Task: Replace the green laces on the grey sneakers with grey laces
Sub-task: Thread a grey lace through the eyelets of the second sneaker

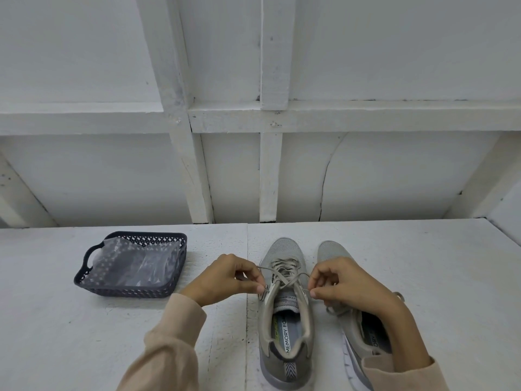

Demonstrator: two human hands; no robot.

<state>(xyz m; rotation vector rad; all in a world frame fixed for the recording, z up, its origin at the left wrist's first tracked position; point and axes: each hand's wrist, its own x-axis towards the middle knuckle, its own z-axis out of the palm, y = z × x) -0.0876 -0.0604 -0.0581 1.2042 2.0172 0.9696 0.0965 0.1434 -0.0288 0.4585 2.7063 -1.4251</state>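
Tabletop (pixel 84 334): white, bore everything.
Basket (pixel 127 290): dark, left of sneakers, well apart.
Sneakers (pixel 286 246): grey, side by side, centre-right.
Left hand (pixel 225 277): pinched one lace end.
Right hand (pixel 346 283): pinched the other end.
Lace (pixel 282 266): grey, threaded in left sneaker.

Both hands (pixel 225 277) (pixel 344 280) pinch grey lace (pixel 282 275) ends; sneaker (pixel 284 320) apparently laced.

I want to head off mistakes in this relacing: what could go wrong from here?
1. The left hand and right hand each pinch an end of the lace on the sneaker. Uneven pulling could drag one end out of its eyelet or tip the shoe.
2. The right wrist hangs over the second sneaker. A jerk could knock it askew.
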